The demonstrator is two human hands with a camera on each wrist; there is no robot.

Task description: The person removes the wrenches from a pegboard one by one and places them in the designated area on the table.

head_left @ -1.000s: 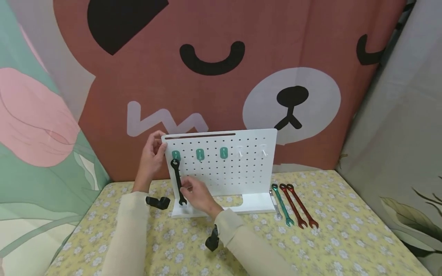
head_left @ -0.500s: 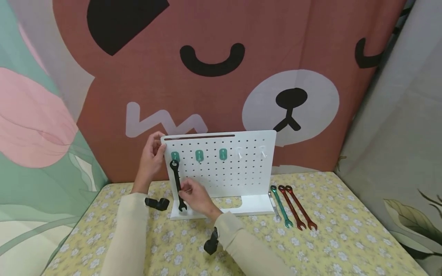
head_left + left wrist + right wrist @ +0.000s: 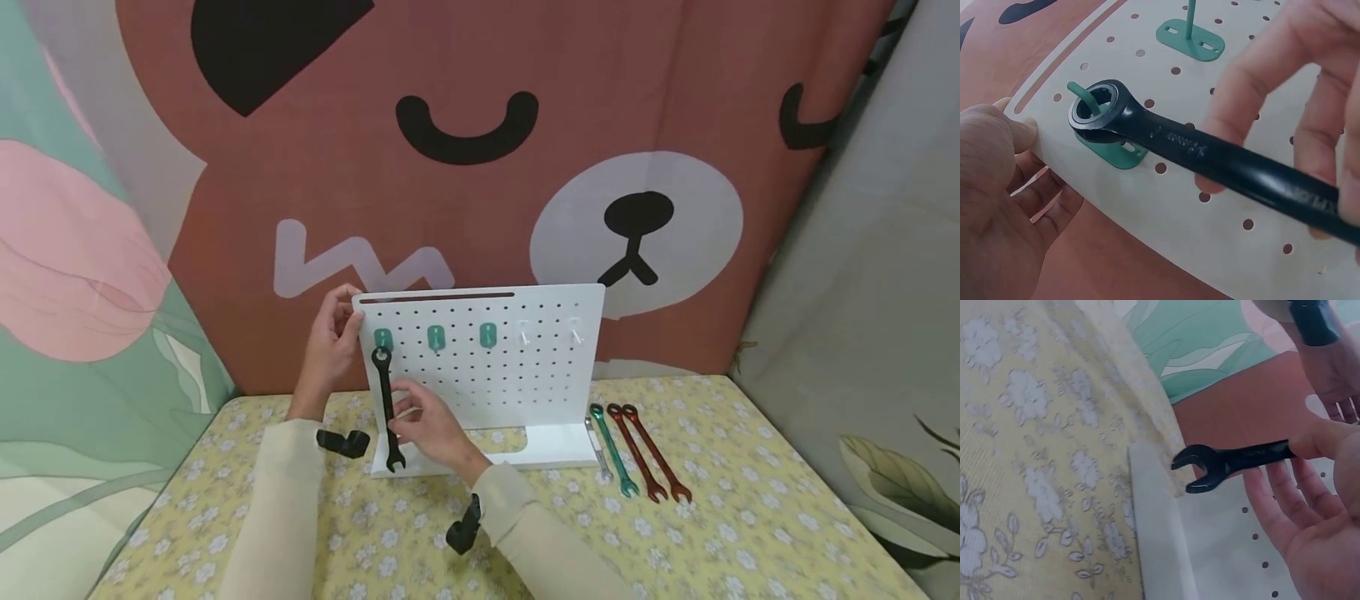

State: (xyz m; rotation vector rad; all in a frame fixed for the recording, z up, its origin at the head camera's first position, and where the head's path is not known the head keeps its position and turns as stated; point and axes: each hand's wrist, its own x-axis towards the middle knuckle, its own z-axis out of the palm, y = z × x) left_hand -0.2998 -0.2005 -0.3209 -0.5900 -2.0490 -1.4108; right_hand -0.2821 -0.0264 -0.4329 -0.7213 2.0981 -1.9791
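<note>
A black combination wrench (image 3: 386,392) hangs down in front of the white pegboard (image 3: 468,408), near its left side. In the left wrist view, the ring end of the wrench (image 3: 1210,156) surrounds the peg of a green hook (image 3: 1119,155). My right hand (image 3: 433,427) pinches the wrench's shank between thumb and fingers; the right wrist view shows its open end (image 3: 1207,469) pointing down past the hand. With thumb in front and fingers behind, my left hand (image 3: 330,346) grips the board's upper left edge.
Two more green hooks (image 3: 437,337) and two clear ones (image 3: 525,336) line the board's upper part. Right of the board's base lie a silver wrench (image 3: 599,450), a green wrench (image 3: 615,454) and two red wrenches (image 3: 637,454) on the flowered tablecloth (image 3: 750,517). A printed curtain (image 3: 480,217) hangs behind.
The lower end of the black wrench has come slightly down and forward, with the right hand's fingers shifting along its shank. The left hand keeps its grip on the board.
</note>
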